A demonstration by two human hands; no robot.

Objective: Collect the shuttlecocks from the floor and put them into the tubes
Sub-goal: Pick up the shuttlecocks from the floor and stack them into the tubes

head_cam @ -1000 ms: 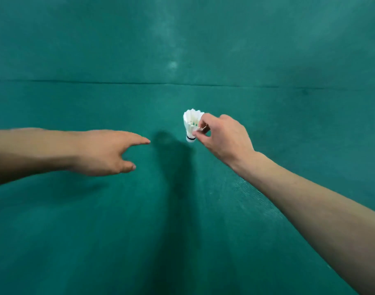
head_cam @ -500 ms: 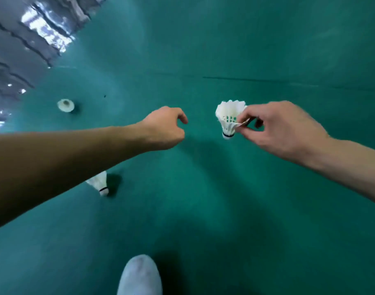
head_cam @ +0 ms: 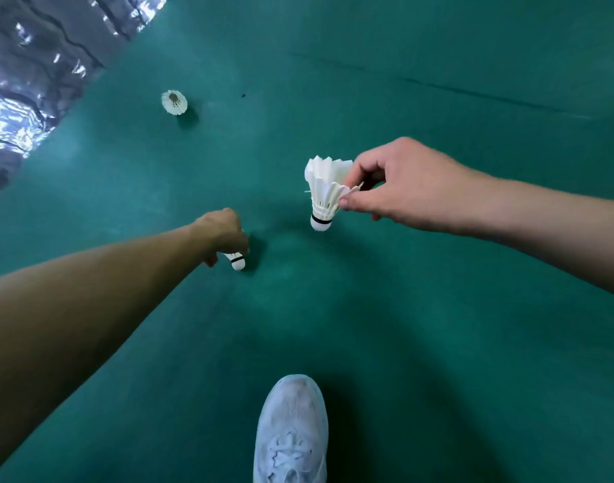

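Over the green floor (head_cam: 438,308), the right hand (head_cam: 410,184) pinches one shuttlecock (head_cam: 324,190) by its feathers, cork down; the left hand (head_cam: 222,231) curls around a second shuttlecock (head_cam: 236,261) on the floor; a third shuttlecock (head_cam: 174,102) lies far left.

I see three white feather shuttlecocks over the green floor. The held shuttlecock (head_cam: 324,190) hangs cork down, its skirt opening upward, pinched at the feathers on its right side; a dark band rings its white cork. The near shuttlecock (head_cam: 236,261) lies at floor level left of and below the first; only its banded cork and a strip of skirt show, the rest is hidden. The far shuttlecock (head_cam: 174,102) rests on the floor well apart, near the upper left, its open skirt facing me, dark at its centre.
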